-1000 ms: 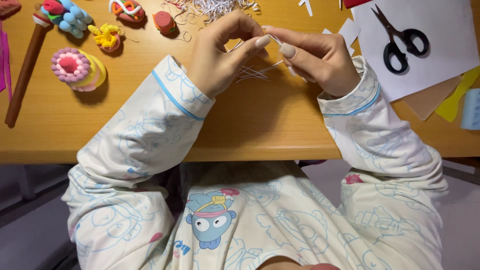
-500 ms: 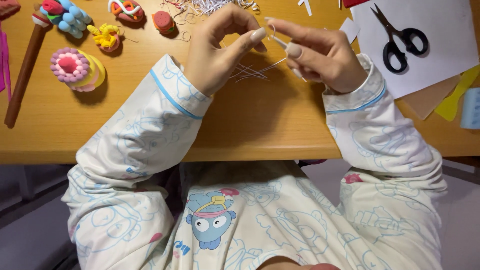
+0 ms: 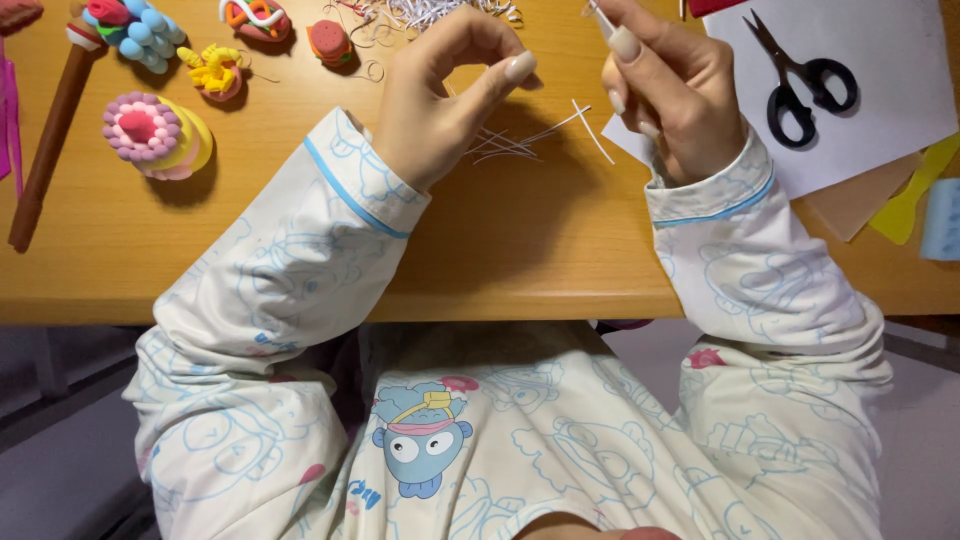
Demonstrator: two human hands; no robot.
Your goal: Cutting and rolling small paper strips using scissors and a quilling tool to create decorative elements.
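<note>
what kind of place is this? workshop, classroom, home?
Most likely a home craft desk. The wooden table holds small colourful clay models, black scissors on white paper, and thin paper strips. The person wears printed pyjamas, which suggests home.

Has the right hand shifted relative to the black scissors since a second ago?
Yes. The right hand has risen toward the table's far edge, pinching a thin white strip; its fingertips now sit level with the black scissors, which lie unmoved on white paper.

- The table [image 3: 250,260] was orange-brown wood.
- The sleeves [image 3: 300,240] were white with pale blue cartoon prints and blue cuff trim.
- The scissors [image 3: 800,80] were black, on white paper [image 3: 900,60].
</note>
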